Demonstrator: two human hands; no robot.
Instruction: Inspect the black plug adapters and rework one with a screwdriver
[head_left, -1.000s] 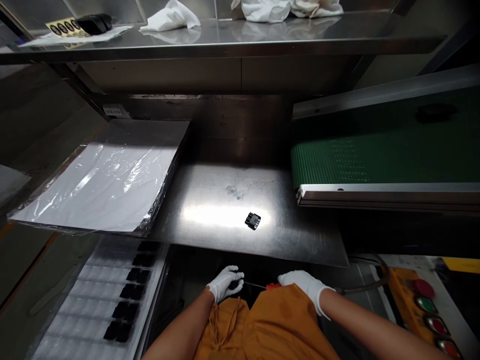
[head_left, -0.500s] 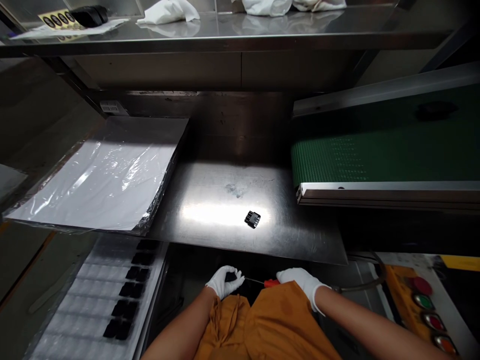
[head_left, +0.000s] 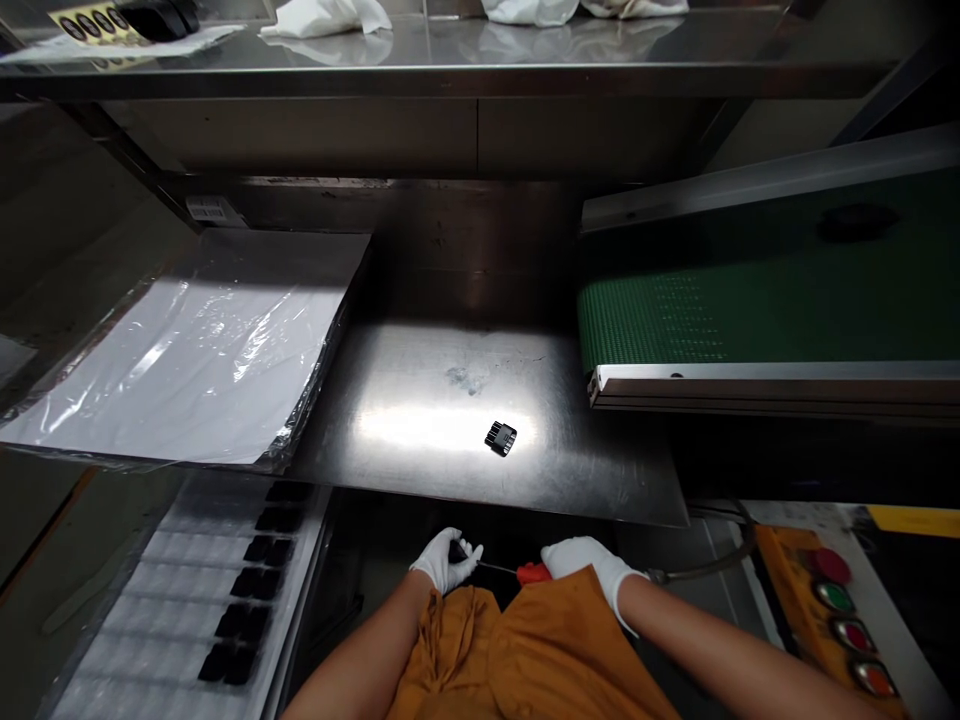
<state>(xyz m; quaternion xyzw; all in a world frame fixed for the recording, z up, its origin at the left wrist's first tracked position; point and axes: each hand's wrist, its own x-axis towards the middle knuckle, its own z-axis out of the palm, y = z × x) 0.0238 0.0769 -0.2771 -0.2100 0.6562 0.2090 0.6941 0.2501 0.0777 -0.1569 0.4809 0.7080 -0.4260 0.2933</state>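
Observation:
Low in front of my apron, both gloved hands are close together below the table's front edge. My left hand (head_left: 448, 561) is closed, with a small black part (head_left: 456, 551) between its fingers. My right hand (head_left: 589, 566) grips a red air blow gun (head_left: 533, 573), its thin metal nozzle pointing left at the left hand's fingertips. A hose (head_left: 705, 573) runs off to the right behind the right wrist. On the steel table (head_left: 420, 370) above the hands lies a black plastic connector-like piece (head_left: 500, 438).
Left on the table is a stack of plastic-wrapped white sheets (head_left: 195, 350). Below it, a clear tray (head_left: 127, 610) holds several black parts. A green conveyor (head_left: 750, 300) stands right, above an orange button box (head_left: 817, 610). A steel shelf (head_left: 450, 80) crosses the back.
The view has shifted slightly, so the surroundings sit a little further left. The blow gun has moved slightly toward my left hand, where more of the black part now shows.

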